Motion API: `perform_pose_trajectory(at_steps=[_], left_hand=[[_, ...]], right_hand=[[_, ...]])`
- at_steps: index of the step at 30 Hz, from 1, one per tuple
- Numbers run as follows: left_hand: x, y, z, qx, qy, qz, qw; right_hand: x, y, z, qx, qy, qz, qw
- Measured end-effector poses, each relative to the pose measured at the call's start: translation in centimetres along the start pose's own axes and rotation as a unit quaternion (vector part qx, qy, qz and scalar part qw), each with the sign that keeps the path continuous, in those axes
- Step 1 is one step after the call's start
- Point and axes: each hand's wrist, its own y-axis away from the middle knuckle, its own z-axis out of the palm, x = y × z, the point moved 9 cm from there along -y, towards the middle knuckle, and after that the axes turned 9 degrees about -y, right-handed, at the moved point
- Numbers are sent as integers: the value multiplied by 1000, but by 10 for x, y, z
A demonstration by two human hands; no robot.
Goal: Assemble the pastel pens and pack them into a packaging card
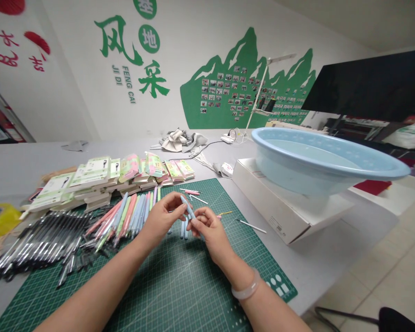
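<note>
pinching a pale blue pen (189,210) between the fingers (174,199) of my left hand (162,221) and my right hand (207,232), i see both grips closed on it over the green cutting mat (180,281). the pen slants from far left to near right, and a translucent bangle (246,287) circles the right wrist. just below the hands, a few pale blue pen barrels (184,228) lie on the mat. to the left, a bunch of pastel pens (127,216) fans across the mat's far edge, touching a heap of black pens (44,242) further left. a pink pen (190,192) and thin white sticks lie near the far edge, with a loose white stick (251,226) off to the right. beyond the mat, stacked pale green and pink packets (103,175) sit on the grey table (31,161). on the right, a light blue plastic basin (325,159) rests tilted on a white cardboard box (283,203).
</note>
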Motion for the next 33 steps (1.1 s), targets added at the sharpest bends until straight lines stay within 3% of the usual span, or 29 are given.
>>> perform_pose_trajectory(at_steps=[12, 23, 33], left_hand=[[-10, -3, -4, 8, 28, -24, 999], [-4, 0, -1, -3, 29, 2, 1000], [-9, 2, 5, -23, 52, 3, 998]], right_hand=[[-3, -1, -7, 47, 7, -10, 999], [-6, 1, -8, 67, 18, -1, 998], [-1, 1, -2, 15, -26, -4, 1000]])
